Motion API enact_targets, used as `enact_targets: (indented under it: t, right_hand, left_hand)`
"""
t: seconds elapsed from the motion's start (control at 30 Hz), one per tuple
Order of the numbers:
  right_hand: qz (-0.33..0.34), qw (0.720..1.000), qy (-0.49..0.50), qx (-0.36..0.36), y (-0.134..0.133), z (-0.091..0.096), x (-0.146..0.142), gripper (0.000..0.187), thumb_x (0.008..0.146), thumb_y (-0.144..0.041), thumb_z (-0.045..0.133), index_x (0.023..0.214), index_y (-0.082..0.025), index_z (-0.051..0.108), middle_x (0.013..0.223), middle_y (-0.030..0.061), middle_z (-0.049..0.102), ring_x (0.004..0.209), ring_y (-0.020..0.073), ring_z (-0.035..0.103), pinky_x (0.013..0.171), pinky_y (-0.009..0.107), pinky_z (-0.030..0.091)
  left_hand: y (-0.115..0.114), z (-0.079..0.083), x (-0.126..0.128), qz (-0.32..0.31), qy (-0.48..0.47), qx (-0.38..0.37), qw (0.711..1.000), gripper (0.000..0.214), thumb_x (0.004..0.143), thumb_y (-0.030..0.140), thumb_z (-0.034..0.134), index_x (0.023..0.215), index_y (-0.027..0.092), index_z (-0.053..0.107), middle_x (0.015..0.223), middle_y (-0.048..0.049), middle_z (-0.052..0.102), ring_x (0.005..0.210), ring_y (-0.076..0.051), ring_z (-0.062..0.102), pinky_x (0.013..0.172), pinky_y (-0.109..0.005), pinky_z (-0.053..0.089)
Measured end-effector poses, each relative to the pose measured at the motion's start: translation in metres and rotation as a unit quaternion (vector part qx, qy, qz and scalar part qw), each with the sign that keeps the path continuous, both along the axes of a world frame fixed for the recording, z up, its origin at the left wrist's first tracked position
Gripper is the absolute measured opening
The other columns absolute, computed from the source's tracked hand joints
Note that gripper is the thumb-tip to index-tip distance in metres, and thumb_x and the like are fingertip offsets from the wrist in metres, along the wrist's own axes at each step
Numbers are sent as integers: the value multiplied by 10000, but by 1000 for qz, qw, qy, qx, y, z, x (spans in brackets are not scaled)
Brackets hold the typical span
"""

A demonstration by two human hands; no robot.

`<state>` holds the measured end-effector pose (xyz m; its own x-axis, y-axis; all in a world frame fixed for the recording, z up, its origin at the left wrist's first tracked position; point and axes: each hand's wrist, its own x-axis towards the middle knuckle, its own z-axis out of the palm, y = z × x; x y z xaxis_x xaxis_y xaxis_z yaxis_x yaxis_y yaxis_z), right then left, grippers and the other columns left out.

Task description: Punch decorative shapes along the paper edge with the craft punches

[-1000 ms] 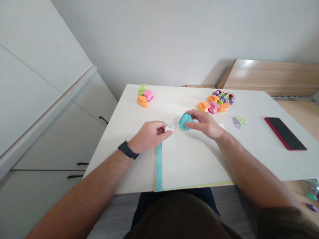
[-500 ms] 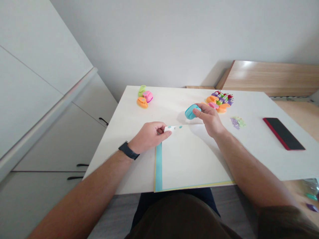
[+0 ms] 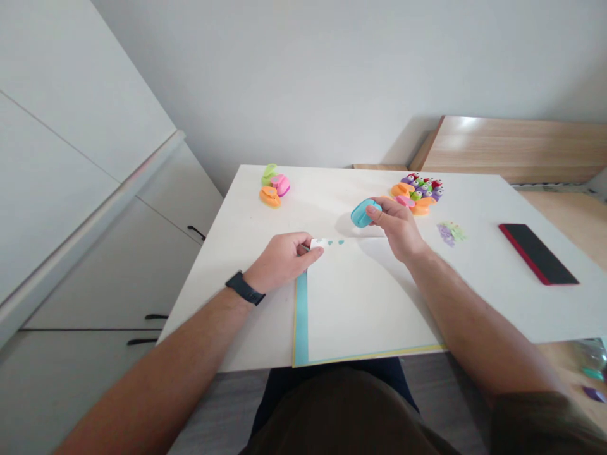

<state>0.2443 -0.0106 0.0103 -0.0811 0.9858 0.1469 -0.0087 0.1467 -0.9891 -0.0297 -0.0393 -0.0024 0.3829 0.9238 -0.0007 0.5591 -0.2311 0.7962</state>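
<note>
My left hand pinches the top left corner of a white sheet of paper between thumb and fingers. Along that top edge run a few small cut-out shapes with teal showing through. In my right hand is a light blue craft paper punch, gripped between thumb and fingers just above the sheet's far edge and apart from it. Under the white sheet lie blue paper and yellow paper, showing at the left and near edges.
Lime, pink and orange punches sit at the table's far left. More orange and pink punches, beside a cluster of small purple, green and red punches, stand at the back right. Purple and green paper bits and a black-and-red case lie rightward.
The paper's held corner has turned slightly, so the row of punched shapes shows more plainly. The blue punch has tilted a little; both hands are otherwise nearly still.
</note>
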Motion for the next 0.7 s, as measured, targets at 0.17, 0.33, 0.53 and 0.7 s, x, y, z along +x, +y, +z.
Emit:
enact_targets:
  t: [0.17, 0.33, 0.53, 0.7]
  right_hand:
    - [-3, 1000, -3, 6, 1, -2, 3, 326, 886, -534, 756, 996, -227, 767, 932, 49, 747, 879, 213, 659, 822, 355, 510]
    - [-17, 1000, 2, 3, 3, -3, 4, 360, 884, -572, 744, 1002, -232, 766, 954, 51, 749, 876, 210, 661, 802, 347, 521]
    - [-11, 1000, 1, -18, 0, 2, 1, 426, 884, -647, 703, 934, -226, 743, 988, 68, 764, 861, 196, 669, 784, 324, 544]
    - [-12, 999, 2, -50, 0, 4, 0, 505, 868, -736, 655, 888, -234, 702, 980, 78, 769, 845, 201, 689, 792, 337, 566]
  left_hand:
    - [-2, 3, 1, 12, -2, -41, 999, 370, 923, 563, 627, 824, 207, 618, 610, 45, 633, 510, -134, 608, 507, -243, 398]
    - [-1, 5, 1, 19, 20, -32, 999, 369, 931, 556, 610, 817, 206, 635, 560, 45, 619, 485, -132, 578, 491, -247, 368]
    - [0, 4, 1, 15, 31, -5, 999, 360, 932, 526, 611, 793, 197, 654, 563, 39, 602, 518, -128, 536, 507, -247, 353]
    - [-2, 4, 1, -51, 9, 63, 997, 273, 918, 444, 658, 846, 187, 718, 748, -3, 698, 659, -137, 607, 605, -246, 435]
